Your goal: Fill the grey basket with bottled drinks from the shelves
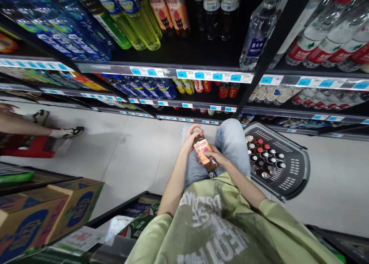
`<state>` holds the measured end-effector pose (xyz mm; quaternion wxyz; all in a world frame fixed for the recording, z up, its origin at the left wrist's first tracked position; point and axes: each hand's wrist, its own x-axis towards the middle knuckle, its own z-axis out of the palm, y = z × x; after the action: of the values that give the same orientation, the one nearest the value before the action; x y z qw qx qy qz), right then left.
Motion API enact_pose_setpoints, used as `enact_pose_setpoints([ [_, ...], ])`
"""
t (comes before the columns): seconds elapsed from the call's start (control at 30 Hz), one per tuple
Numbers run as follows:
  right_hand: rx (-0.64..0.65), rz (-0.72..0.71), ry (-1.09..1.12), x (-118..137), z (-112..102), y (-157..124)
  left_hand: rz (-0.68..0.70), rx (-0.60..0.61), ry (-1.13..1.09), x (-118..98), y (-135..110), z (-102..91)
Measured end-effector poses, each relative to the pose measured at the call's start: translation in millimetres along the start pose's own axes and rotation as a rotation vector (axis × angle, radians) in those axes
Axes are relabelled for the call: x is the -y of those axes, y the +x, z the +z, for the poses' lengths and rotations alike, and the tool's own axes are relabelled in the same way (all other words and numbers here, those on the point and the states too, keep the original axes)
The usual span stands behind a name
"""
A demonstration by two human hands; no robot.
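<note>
Between both hands, above my lap, is a brown drink bottle (201, 145) with a pink-orange label that shows a peach. My left hand (192, 135) is wrapped round its top end, so the cap is hidden. My right hand (216, 155) grips the lower part, its thumb across the label. The bottle lies tilted, its base toward my body. Bottles (170, 10) with the same kind of label stand on the shelf ahead.
Right of my knee, a grey shopping basket (294, 160) holds several capped bottles. Drink shelves (161, 70) with price tags run across the front. At the left are another person's leg (25, 125) and a red stool (37, 146). Cardboard boxes (57, 206) stand behind at left.
</note>
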<state>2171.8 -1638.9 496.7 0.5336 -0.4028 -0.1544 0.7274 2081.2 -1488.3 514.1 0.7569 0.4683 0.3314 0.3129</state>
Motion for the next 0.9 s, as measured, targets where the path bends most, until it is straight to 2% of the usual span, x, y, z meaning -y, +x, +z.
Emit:
enact_pose_setpoints([
  [0.07,0.057,0.043,0.066,0.4,0.1,-0.8,0.006,-0.008,0.004,-1.5,-0.3,2.2],
  [0.13,0.053,0.036,0.089,-1.1,-1.0,0.4,0.034,-0.024,0.009,-2.0,-0.5,4.8],
  [0.27,-0.099,-0.071,0.069,-9.2,-5.9,7.6,0.063,-0.063,0.039,5.9,-9.9,8.5],
  [0.37,-0.298,-0.183,0.068,-16.0,-11.1,12.8,0.012,-0.064,0.064,20.7,-35.1,11.3],
  [0.43,-0.416,-0.240,0.083,-19.7,-14.8,14.1,-0.017,-0.012,0.134,31.3,-59.0,14.6],
  [0.53,-0.505,-0.304,0.096,-24.0,-19.8,13.6,-0.044,0.077,0.292,43.0,-91.4,21.4],
  [0.6,-0.528,-0.357,0.078,-25.6,-22.6,12.5,-0.058,0.071,0.377,47.3,-102.7,25.4],
  [0.77,-0.545,-0.524,-0.210,-14.3,-25.2,3.1,-0.106,0.076,0.566,51.7,-100.9,28.9],
  [0.9,-0.694,-0.673,-0.505,12.9,-26.1,-20.1,-0.015,0.130,0.652,55.4,-97.8,28.3],
])
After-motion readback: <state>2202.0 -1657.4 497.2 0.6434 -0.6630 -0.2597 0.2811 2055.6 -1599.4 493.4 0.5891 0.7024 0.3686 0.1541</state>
